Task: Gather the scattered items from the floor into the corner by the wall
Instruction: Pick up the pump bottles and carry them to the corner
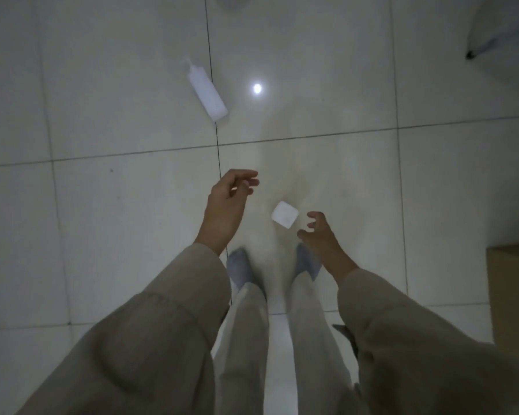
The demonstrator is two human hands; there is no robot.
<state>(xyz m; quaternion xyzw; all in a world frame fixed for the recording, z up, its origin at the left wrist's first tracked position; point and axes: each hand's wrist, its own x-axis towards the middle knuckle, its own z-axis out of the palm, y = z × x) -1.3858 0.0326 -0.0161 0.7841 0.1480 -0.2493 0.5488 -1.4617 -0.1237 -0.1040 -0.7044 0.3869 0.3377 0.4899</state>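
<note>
A small white square box [284, 218] lies on the tiled floor just ahead of my feet. My right hand [319, 238] hovers right beside it, fingers spread and curled, holding nothing. My left hand [226, 205] hangs to the left of the box, fingers loosely bent and apart, also holding nothing. Farther ahead and to the left, a white pump bottle [207, 91] lies on its side across a tile joint.
A brown cardboard box [513, 295] stands at the right edge. A dark-tipped furniture leg [474, 52] shows at the top right. My two feet in grey socks [240, 268] stand below the hands. A bright lamp reflection [257, 88] shines on the glossy tiles.
</note>
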